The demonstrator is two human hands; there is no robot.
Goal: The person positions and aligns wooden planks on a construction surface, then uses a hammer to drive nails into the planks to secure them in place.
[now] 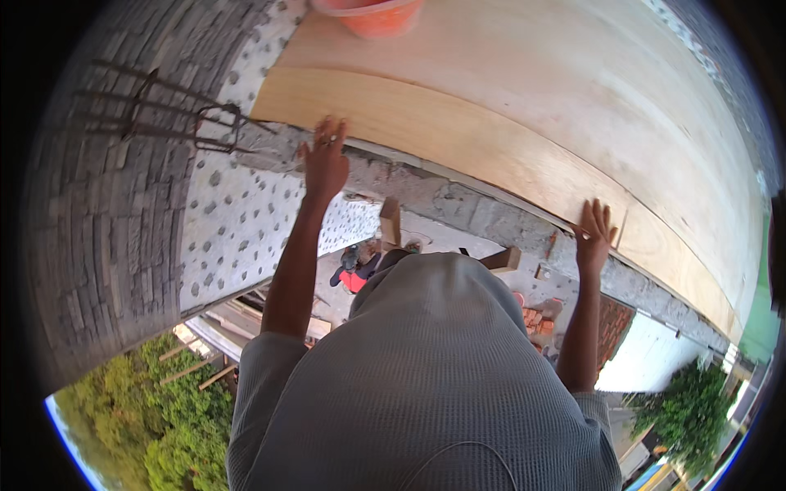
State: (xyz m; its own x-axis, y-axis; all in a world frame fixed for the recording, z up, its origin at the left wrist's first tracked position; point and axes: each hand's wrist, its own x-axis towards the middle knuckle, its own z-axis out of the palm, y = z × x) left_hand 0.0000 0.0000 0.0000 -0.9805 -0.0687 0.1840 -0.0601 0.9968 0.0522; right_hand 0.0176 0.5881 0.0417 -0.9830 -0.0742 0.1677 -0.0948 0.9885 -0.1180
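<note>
Both bare hands lie open at the near edge of a pale plywood strip (426,123), fingers loosely spread and closed around nothing.
The left hand (326,164) is left of centre in the upper half, its fingertips over the strip's edge; the right hand (594,239) is right of centre, its fingers flat on the wood just beside a seam. The strip slants from upper left to lower right, between a rough concrete ledge (467,206) and a larger plywood sheet (540,74). An orange bucket (378,16) sits at the top edge. Steel bars (155,112) jut out at upper left, before a grey stone wall (90,213). Below centre, past the grey shirt (426,376), another person (354,281) in red and dark clothing is far beneath.
</note>
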